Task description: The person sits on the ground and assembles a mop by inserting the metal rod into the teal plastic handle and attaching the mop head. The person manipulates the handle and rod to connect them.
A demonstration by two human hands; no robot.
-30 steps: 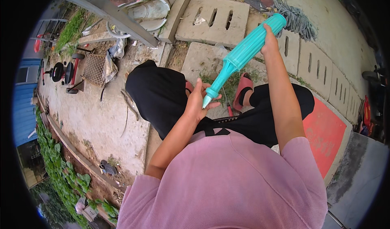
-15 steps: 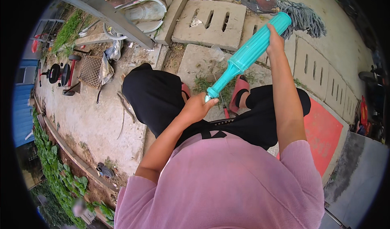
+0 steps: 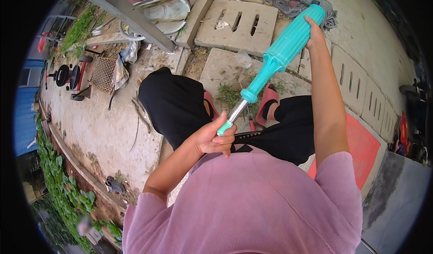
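Observation:
A twist mop lies slantwise in front of my body, its turquoise ribbed sleeve [image 3: 288,44] pointing to the far right. Grey mop strands [image 3: 286,5] spread beyond the sleeve's far end. My right hand [image 3: 315,35] is closed around the sleeve near that end; part of its fingers is hidden behind it. A short silver shaft [image 3: 237,111] shows below the sleeve's collar. Just under it, my left hand [image 3: 214,137] grips the light green section [image 3: 225,128] of the handle, fingers curled and thumb along it.
Slotted concrete slabs [image 3: 216,31] pave the ground ahead. A red-handled tool [image 3: 251,124] lies between my feet. At left are a folding cart [image 3: 74,78], a woven mat [image 3: 103,76] and a metal post [image 3: 131,17]. A red mat [image 3: 361,146] lies at right.
My left hand has moved down toward my body with the handle end, exposing the silver shaft. The sleeve has shifted slightly up and right, and the grey strands have swung left behind its far end.

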